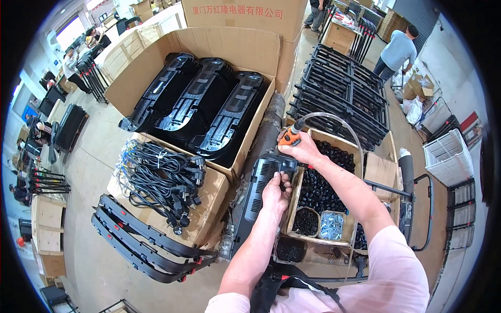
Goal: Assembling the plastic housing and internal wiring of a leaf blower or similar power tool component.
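Observation:
My right hand [302, 149] grips an orange-and-black power screwdriver [290, 137] with a pale hose [339, 119] curving off its back end. Under it lies a long black plastic housing [254, 193] with slotted vents, stretched along a narrow padded bench. My left hand [275, 194] is curled closed over the housing's right edge, near its far end. Something small and dark shows at those fingers, too hidden to name. Right beside the housing stands a wooden tray [326, 241] of small black plastic parts [326, 182], with tubs of black screws [306, 221] and silvery hardware [332, 226].
Left of the bench, coiled black power cables [164, 177] lie on a carton, with curved black strips [141, 248] stacked in front. Behind stands an open carton [271, 99] of black housings [198, 99]. Black metal frames [339, 94] pile up at far right; a person [399, 52] stands beyond.

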`<state>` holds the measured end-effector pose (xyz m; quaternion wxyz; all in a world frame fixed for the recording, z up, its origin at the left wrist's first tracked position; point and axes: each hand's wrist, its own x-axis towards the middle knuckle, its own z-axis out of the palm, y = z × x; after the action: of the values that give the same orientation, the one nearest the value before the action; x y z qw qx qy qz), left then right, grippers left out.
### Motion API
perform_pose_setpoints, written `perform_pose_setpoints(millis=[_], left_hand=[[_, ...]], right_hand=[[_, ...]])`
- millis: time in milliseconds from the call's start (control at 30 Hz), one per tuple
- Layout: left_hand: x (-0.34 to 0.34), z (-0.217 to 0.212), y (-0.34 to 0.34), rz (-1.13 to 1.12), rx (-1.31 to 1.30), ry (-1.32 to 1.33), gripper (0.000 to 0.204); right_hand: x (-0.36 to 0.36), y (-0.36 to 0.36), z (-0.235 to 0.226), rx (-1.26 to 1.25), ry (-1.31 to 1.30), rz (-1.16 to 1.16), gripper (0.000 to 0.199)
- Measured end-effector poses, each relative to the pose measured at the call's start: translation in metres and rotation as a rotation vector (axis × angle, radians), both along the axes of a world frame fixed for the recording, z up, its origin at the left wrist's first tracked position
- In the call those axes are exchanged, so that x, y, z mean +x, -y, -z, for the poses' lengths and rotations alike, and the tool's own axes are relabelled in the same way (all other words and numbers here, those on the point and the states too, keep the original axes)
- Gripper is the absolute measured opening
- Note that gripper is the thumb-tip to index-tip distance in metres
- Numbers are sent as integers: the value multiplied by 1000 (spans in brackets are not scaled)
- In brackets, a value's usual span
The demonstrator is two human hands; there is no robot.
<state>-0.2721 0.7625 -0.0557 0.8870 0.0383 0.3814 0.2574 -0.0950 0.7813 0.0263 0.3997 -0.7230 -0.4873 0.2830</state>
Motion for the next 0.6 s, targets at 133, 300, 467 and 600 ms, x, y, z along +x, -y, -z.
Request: perform_pose_setpoints(millis=[133,300,467,600], left_hand=[[-3,7,5,-27,-19,11,23],[-16,18,-11,-124,-65,76,23],[-13,17,-23,-240,-158,170,21],[-14,23,-27,-215,-154,254,20]], right_hand=[[-2,1,1,3,-82,38,42],[-35,32,-29,206,-335,-3,51],[-47,57,-45,199,-403,-99,60],[-60,56,-57,164,-381,-101,60]])
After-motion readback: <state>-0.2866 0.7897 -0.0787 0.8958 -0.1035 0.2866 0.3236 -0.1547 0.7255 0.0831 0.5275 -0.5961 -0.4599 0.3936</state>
